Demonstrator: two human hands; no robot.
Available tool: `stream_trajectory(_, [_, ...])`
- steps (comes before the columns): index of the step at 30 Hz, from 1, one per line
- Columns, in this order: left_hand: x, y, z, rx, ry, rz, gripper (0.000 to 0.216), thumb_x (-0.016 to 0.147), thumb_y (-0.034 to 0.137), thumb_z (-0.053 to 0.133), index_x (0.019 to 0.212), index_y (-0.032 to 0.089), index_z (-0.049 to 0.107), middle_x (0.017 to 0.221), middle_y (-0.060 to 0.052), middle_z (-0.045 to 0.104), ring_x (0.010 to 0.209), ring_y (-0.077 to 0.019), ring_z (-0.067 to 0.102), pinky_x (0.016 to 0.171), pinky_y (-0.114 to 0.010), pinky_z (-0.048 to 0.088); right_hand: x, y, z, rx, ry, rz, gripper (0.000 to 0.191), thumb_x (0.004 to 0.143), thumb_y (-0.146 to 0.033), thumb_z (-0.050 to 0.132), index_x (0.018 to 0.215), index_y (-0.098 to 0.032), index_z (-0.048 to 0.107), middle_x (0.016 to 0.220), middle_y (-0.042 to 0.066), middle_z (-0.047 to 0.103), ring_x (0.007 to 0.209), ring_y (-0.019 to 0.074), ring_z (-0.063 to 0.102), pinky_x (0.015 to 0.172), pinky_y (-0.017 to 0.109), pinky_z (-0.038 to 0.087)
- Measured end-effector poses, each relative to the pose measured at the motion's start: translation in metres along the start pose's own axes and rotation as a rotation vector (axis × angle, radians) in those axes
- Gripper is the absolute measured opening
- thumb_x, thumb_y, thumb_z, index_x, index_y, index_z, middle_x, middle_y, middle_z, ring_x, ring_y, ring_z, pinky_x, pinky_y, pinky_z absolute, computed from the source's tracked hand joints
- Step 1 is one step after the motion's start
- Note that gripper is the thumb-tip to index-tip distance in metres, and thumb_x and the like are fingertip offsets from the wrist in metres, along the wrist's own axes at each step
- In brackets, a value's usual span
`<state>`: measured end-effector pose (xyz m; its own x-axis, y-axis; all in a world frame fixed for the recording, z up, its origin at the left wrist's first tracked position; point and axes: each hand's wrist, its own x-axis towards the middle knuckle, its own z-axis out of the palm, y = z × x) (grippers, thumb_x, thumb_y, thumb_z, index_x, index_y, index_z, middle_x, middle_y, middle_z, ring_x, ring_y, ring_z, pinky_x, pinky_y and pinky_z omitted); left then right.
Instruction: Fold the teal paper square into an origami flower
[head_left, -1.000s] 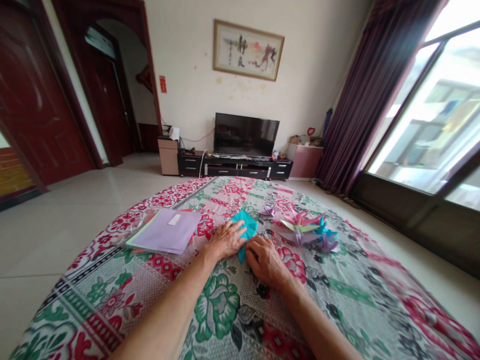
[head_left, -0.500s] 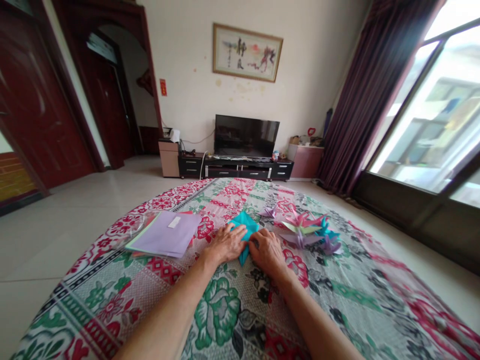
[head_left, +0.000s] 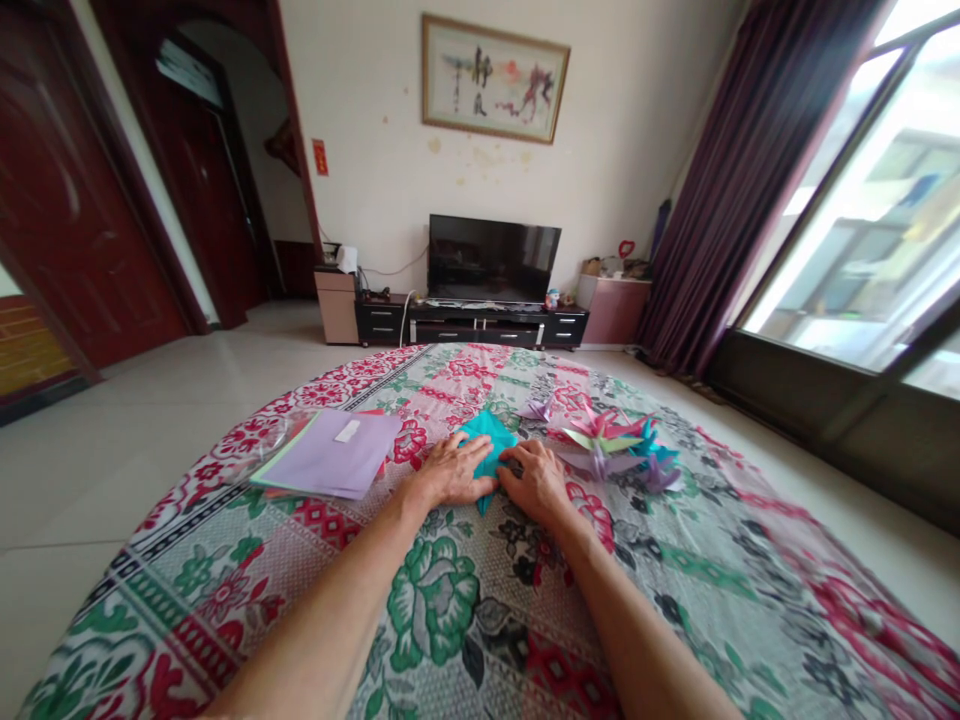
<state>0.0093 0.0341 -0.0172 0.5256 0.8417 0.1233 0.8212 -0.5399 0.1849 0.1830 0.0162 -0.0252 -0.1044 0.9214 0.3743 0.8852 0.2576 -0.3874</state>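
A folded teal paper [head_left: 489, 436] lies on the flowered tablecloth [head_left: 465, 620] in front of me. My left hand [head_left: 450, 472] lies flat on the paper's left half, fingers stretched out. My right hand [head_left: 534, 480] presses on its right edge with the fingers curled down onto the paper. Most of the paper's near part is hidden under both hands.
A stack of lilac and coloured sheets [head_left: 330, 455] lies to the left. Several folded paper shapes [head_left: 611, 445] in pink, teal and purple sit to the right. Beyond the round table are a TV [head_left: 493, 258] on a low cabinet, dark doors at left and a window at right.
My right hand has slid forward along the paper's right edge, closer to the left hand. The view has shifted slightly.
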Motion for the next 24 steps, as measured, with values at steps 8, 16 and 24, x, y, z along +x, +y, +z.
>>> stream_trajectory(8, [-0.0012, 0.0022, -0.0018, 0.008, -0.054, -0.020, 0.063, 0.084, 0.055, 0.037, 0.141, 0.028, 0.031, 0.150, 0.000, 0.027, 0.134, -0.0318, 0.023, 0.107, -0.050, 0.024, 0.0007, 0.0020, 0.0009, 0.014, 0.004, -0.007, 0.020, 0.078, -0.037, 0.060, 0.094, -0.030, 0.067, 0.104, 0.004, 0.058, 0.096, 0.0217, 0.052, 0.086, 0.038, 0.035])
stream_trajectory(16, [-0.0046, 0.0070, -0.0087, 0.001, -0.094, -0.017, 0.075, 0.081, 0.069, 0.029, 0.143, 0.027, 0.026, 0.152, -0.002, 0.023, 0.136, -0.0327, 0.019, 0.107, -0.051, 0.020, 0.0034, 0.0049, 0.0013, 0.050, -0.005, 0.006, 0.020, 0.075, -0.038, 0.065, 0.092, -0.030, 0.069, 0.103, 0.003, 0.058, 0.094, 0.0204, 0.052, 0.087, 0.037, 0.035])
stream_trajectory(24, [-0.0051, 0.0057, -0.0036, 0.013, -0.083, -0.019, 0.070, 0.085, 0.064, 0.029, 0.143, 0.025, 0.025, 0.151, -0.005, 0.024, 0.137, -0.0325, 0.018, 0.107, -0.052, 0.019, 0.0019, 0.0057, 0.0014, 0.017, -0.001, -0.007, 0.023, 0.076, -0.041, 0.063, 0.097, -0.031, 0.068, 0.105, 0.003, 0.058, 0.096, 0.0204, 0.052, 0.087, 0.037, 0.036])
